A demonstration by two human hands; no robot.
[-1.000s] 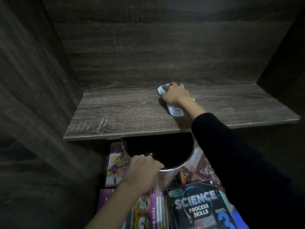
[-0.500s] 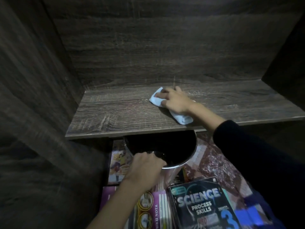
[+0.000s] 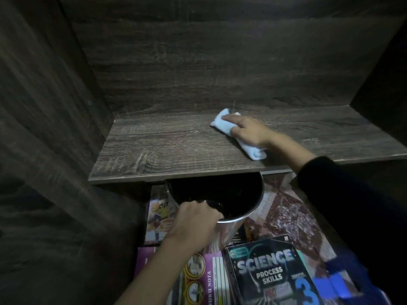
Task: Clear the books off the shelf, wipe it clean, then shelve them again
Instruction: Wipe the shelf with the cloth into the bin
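As right hand (image 3: 246, 133) presses cloth (image 3: 222, 123), left hand (image 3: 195, 221) grips bin (image 3: 231, 190); books (image 3: 268, 271) below shelf (image 3: 165, 150)

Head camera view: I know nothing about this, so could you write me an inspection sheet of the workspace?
Surface: dark wooden shelf board, pale scuffs.
Job's things: light blue cloth lies on the board; books, one a Science Process Skills book, lie on the floor below.
Clutter: metal pail under the board's front edge.
Hands: right hand presses flat on the cloth; left hand grips the pail's rim.
Cables: nothing seen.
Surroundings: dark wooden back wall and side walls.
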